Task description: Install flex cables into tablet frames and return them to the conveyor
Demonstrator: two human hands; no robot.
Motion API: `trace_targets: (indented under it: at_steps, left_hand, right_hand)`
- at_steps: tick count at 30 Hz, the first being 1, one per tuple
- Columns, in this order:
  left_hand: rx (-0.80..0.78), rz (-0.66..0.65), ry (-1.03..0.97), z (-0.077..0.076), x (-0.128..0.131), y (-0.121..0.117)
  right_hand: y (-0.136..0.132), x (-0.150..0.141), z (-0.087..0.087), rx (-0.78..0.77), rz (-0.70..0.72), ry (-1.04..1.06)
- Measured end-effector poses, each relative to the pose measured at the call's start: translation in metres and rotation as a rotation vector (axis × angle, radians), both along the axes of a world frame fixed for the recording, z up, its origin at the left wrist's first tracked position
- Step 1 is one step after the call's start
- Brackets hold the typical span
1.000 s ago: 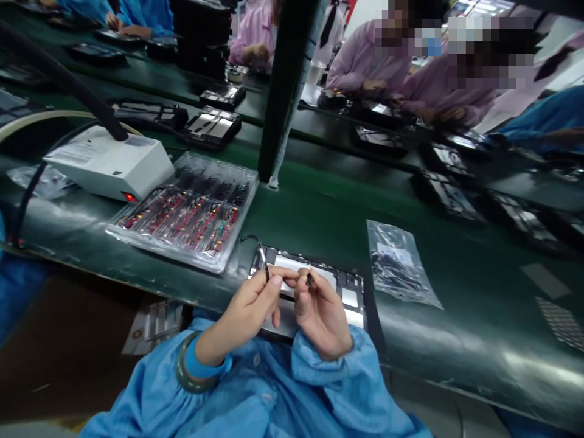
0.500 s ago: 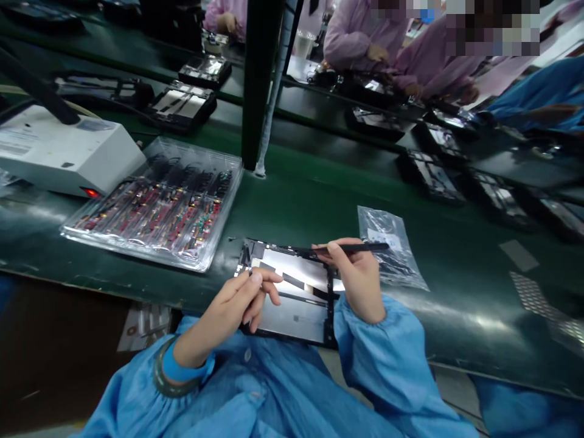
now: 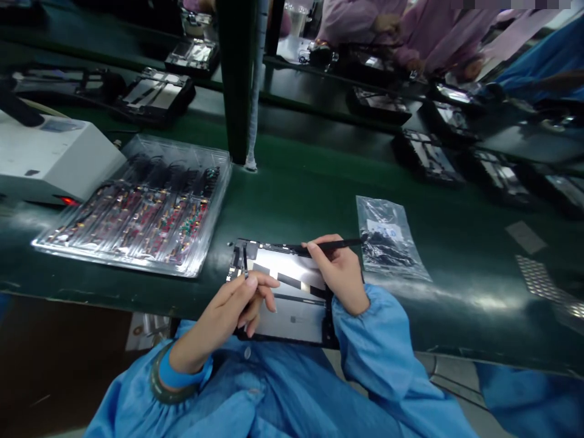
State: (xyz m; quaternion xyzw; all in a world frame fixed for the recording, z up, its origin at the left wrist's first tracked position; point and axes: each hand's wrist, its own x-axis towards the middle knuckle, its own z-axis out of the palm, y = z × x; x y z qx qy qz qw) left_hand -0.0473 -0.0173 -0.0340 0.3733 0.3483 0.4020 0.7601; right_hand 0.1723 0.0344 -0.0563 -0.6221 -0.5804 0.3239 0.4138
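Note:
A tablet with its back off lies at the table's front edge, its silver panels and black frame exposed. My left hand is over its left part, thumb and forefinger pinching a thin dark cable strip that points up toward the top left corner. The other fingers of that hand are loosely curled. In my right hand is a slim black tool, which looks like tweezers, held like a pen. Its tip is at the tablet's top edge; whether it touches a part there I cannot tell.
A clear plastic tray of small red circuit boards stands left, beside a white box with a red light. To the right lies a clear bag of black parts. A post rises behind. Opened devices and co-workers' hands are farther back.
My right hand has left the left hand's fingertips and moved right, now with the black tool at the tablet's top edge. My left hand keeps its pinch. The view has tilted down.

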Motion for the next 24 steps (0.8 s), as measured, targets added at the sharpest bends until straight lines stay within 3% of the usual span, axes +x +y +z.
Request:
trace_targets:
  at_steps: [5, 9, 11, 16, 18, 22, 24]
  left_hand:
    - [0.022, -0.020, 0.033, -0.002, -0.001, -0.002]
    - [0.081, -0.033, 0.057, 0.000, 0.000, -0.004]
    - [0.109, -0.067, 0.095, 0.002, 0.002, -0.005]
    - [0.200, -0.230, 0.232, 0.008, 0.009, -0.007]
    - [0.272, -0.264, 0.273, 0.011, 0.009, -0.007]
    - [0.520, -0.162, 0.424, 0.013, 0.007, -0.007]
    - [0.542, -0.064, 0.498, 0.011, 0.007, -0.008]
  right_hand:
    - [0.002, -0.003, 0.000, 0.050, -0.012, -0.080]
    - [0.001, -0.001, 0.005, 0.072, -0.098, 0.347]
    - [-0.004, -0.003, 0.013, 0.089, -0.073, 0.492]
    - [-0.027, -0.033, 0.043, -0.104, 0.205, 0.358]
    - [-0.035, -0.047, 0.050, -0.121, 0.254, 0.324]
    - [-0.041, -0.058, 0.053, 0.058, 0.214, 0.129]
    - [-0.042, -0.056, 0.053, 0.158, 0.237, 0.055]
